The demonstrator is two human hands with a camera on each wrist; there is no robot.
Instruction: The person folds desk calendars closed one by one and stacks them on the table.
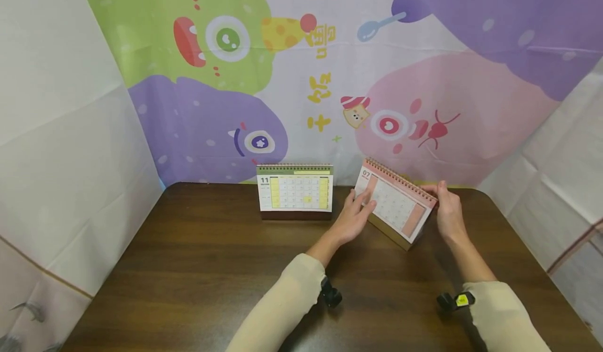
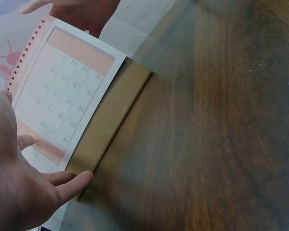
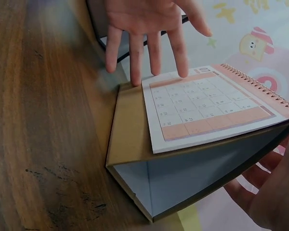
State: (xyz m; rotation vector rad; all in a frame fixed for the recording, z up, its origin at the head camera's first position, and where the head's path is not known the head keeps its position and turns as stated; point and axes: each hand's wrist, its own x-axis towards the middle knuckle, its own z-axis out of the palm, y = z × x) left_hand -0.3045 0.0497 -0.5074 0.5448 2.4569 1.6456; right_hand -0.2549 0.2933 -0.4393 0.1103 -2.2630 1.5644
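Observation:
A pink desk calendar showing 07 stands at an angle on the table, its brown cardboard base facing the near side. My left hand is at its left end, fingers spread and fairly straight, fingertips at the page and base. Around the right end, my right hand has its fingers behind the stand near the spiral binding, thumb pointing up. The right wrist view looks into the hollow triangular side of the stand. To the left, a green-topped desk calendar showing 11 stands upright, facing forward.
Both calendars stand toward the back of the dark wooden table. Behind it hangs a backdrop with cartoon monsters. White cloth hangs at the sides. Each forearm wears a black camera mount.

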